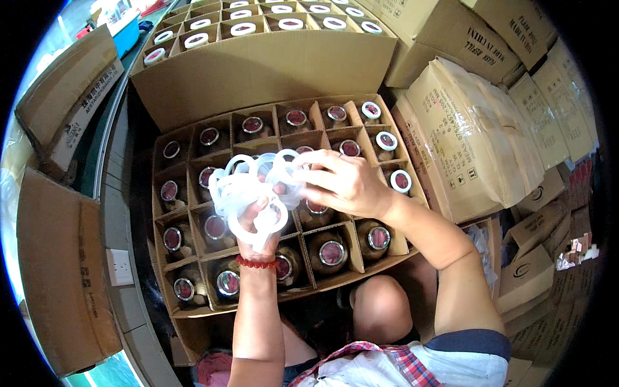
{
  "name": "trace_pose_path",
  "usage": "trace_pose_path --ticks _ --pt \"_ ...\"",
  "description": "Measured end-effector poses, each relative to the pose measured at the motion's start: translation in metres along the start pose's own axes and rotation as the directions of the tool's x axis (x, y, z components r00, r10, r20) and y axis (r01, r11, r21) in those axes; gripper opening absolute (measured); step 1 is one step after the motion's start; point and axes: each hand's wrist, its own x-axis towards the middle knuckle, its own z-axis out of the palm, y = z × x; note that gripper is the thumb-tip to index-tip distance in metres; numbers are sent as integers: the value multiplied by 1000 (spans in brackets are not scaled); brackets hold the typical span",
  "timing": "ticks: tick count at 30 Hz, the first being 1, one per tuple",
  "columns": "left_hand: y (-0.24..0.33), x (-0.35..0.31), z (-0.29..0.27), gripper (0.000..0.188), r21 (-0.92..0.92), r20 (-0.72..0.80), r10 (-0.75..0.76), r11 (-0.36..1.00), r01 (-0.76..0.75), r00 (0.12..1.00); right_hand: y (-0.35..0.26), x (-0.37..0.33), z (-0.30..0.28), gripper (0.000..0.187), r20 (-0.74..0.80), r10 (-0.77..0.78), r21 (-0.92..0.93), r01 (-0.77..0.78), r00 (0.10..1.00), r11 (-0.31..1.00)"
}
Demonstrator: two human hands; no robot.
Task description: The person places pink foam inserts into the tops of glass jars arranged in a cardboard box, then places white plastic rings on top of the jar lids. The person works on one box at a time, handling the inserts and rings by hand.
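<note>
Handling one ring cluster [242, 193], two hands [354, 184] overhang one carton [335, 277].

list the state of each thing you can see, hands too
Left hand: closed on white rings
White rings: bunched together
Right hand: fingers at the bunch, grip unclear
Red bracelet: worn on left wrist
Near carton: open, divided, holding bottles
Three right-column bottles: upright, white rings on
Front-row bottles: upright, silver rims bare
Back carton: open, white-ringed tops inside
Taped carton: closed

Bright glare from upper left, curved black rim, white rings [248, 188] perhaps overexposed.
</note>
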Motion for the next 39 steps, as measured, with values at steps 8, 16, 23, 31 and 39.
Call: trace_pose_path --ticks 8,16,23,31,39 --pt "4 4 -4 59 -35 -33 -12 999 11 999 8 4 5 29 -16 177 302 -164 984 939" --pt "5 1 10 50 -180 205 -11 982 49 979 24 -3 26 21 18 344 511 -304 939 804" --pt "2 -5 2 62 148 -85 134 982 -121 987 110 -37 23 20 -227 513 340 -426 828 838" --pt "12 -5 18 48 221 -102 -9 975 32 995 226 -57 53 19 -205 553 -191 -587 808 787" --pt "17 -5 16 45 130 -74 -51 990 61 996 220 -46 60 23 173 600 -560 -424 781 712"
